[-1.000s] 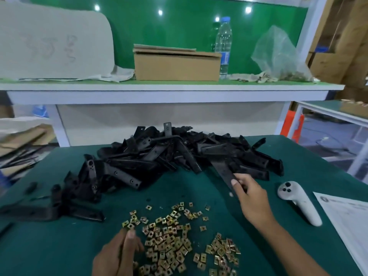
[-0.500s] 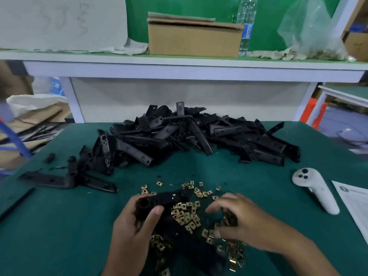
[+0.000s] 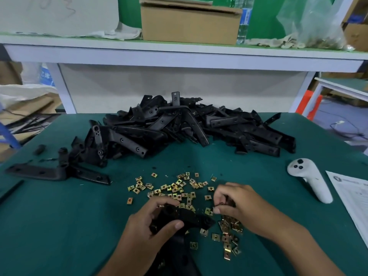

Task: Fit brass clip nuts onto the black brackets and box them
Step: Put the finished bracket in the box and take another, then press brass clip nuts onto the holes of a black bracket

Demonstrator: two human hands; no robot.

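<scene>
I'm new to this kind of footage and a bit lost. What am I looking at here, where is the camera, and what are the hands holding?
There is no machine: a person works with bare hands, and the single camera sits on their head, looking forward and down. The left hand grips a black bracket. The right hand pinches something small and dark near the bracket's end; what it is cannot be told. On the green table lie loose brass clip nuts, with a big pile of brackets behind them. To the right lie a white controller and a printed sheet. The shelf behind carries a cardboard box, a bottle and a plastic bag.
</scene>
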